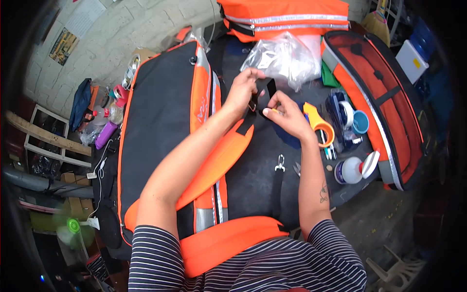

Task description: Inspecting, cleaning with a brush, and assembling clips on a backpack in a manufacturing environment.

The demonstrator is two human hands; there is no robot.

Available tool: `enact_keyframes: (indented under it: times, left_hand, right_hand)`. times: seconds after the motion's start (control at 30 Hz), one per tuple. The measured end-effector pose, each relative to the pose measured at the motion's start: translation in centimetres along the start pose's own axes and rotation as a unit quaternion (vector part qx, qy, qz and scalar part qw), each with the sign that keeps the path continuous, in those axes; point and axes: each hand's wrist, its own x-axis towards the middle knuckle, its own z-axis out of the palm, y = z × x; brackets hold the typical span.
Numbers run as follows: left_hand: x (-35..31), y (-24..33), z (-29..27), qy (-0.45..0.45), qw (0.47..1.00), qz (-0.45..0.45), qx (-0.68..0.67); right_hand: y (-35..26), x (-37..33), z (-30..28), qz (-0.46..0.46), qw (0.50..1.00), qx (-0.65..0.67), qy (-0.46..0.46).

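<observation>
My left hand (242, 94) is closed on black webbing beside a small metal fitting, partly hidden by the fingers. Pinched in my right hand (288, 116) is the same black webbing strap (271, 87), whose loose end sticks up between the hands. Below them, an orange padded shoulder strap (221, 158) runs under my left forearm. It lies over a large black bag (158, 107) with orange and silver trim. Another orange pad (228, 241) rests against my body. Near my right forearm, a metal snap hook (279, 163) lies on a black strap on the dark table.
Clear plastic wrapping (287, 58) and an orange bag (292, 19) are at the back. To the right are a yellow tape dispenser (317, 121), a blue cup (360, 121), a spray bottle (350, 170) and an orange-black bag (377, 102). A green fan (73, 225) stands lower left.
</observation>
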Motion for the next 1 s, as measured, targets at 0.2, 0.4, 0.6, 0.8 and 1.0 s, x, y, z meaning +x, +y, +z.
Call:
enact_keyframes:
  times: [0.2, 0.4, 0.6, 0.8, 1.0]
  left_hand:
    - [-0.8, -0.5, 0.3, 0.052, 0.900, -0.086, 0.424]
    - [-2.3, 1.5, 1.7, -0.070, 0.952, -0.007, 0.298]
    - [-13.2, 3.4, 8.8, -0.393, 0.779, -0.232, 0.430]
    - [-17.5, 4.1, 7.6, -0.597, 0.570, -0.159, 0.542]
    - [-10.2, 4.5, 4.4, -0.313, 0.863, -0.136, 0.371]
  right_hand:
    - [-1.6, -10.0, 0.2, 0.043, 0.932, -0.095, -0.348]
    - [2.0, -18.7, 3.6, 0.184, 0.722, -0.019, -0.667]
    - [3.3, -21.4, 3.5, 0.131, 0.768, 0.016, -0.627]
    - [2.0, -15.6, -0.7, 0.061, 0.860, 0.006, -0.507]
    - [-0.4, -8.6, -7.3, -0.007, 0.977, 0.123, -0.172]
